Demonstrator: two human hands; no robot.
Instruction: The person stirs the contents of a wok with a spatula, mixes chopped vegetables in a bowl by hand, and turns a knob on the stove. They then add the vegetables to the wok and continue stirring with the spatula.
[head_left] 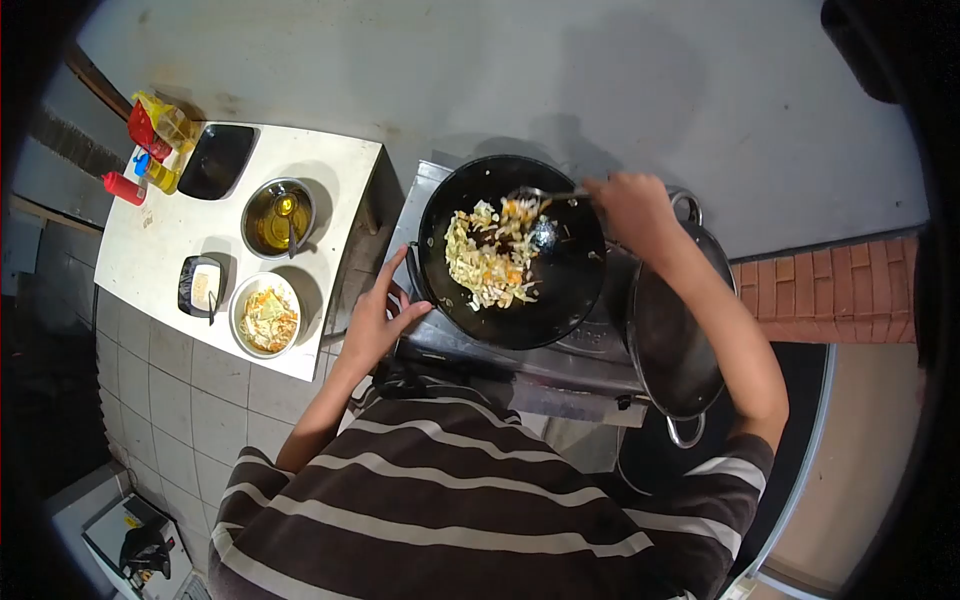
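Note:
A black wok (565,290) sits on the metal stove, with chopped cabbage and egg-coloured bits (490,260) in its left half. My right hand (635,212) is closed around the handle of a metal spatula (545,196), whose head is among the food near the wok's upper middle. At the wok's left side, my left hand (380,315) rests by the looped handle (415,272), fingers spread, thumb and forefinger touching or close to the rim and handle.
Right of the wok is a large dark pan (680,330) with metal loop handles. A white table (345,165) at left holds an oil bowl (262,240), a bowl of shredded vegetables (265,315), a small black dish (188,285), a black tray (217,160) and bottles (125,188).

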